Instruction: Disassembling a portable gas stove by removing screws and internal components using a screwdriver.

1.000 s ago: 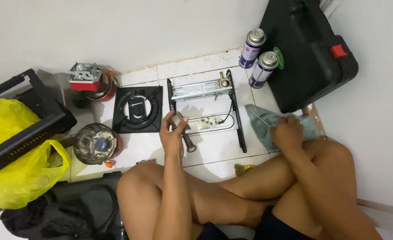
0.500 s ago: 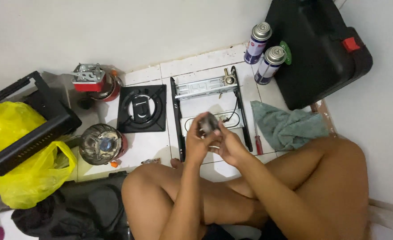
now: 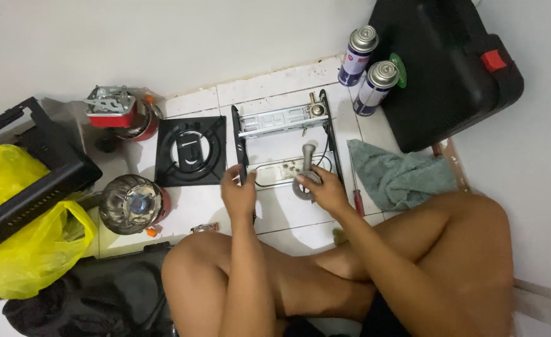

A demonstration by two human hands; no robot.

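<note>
Clamped in the right hand (image 3: 326, 190) is a grey metal burner piece (image 3: 305, 178), its tube pointing up and away from the body, fingers wrapped around the round lower end so the part is steady over the stove frame (image 3: 286, 146). Just beside it, the left hand (image 3: 239, 195) closes its grip on the frame's black left rail, seemingly to keep the light frame from sliding on the tiled floor (image 3: 288, 215). That frame lies flat between a black square pan support (image 3: 190, 151) on its left and a red-handled screwdriver (image 3: 355, 190) and grey-green cloth (image 3: 401, 173) on its right, all within reach of the crossed legs. Two gas canisters (image 3: 367, 68) stand upright near the wall beside a black case (image 3: 440, 65). Open tile remains only in front of the knees; a yellow bag (image 3: 19, 249) and small camp stoves (image 3: 132, 203) crowd the left side.
</note>
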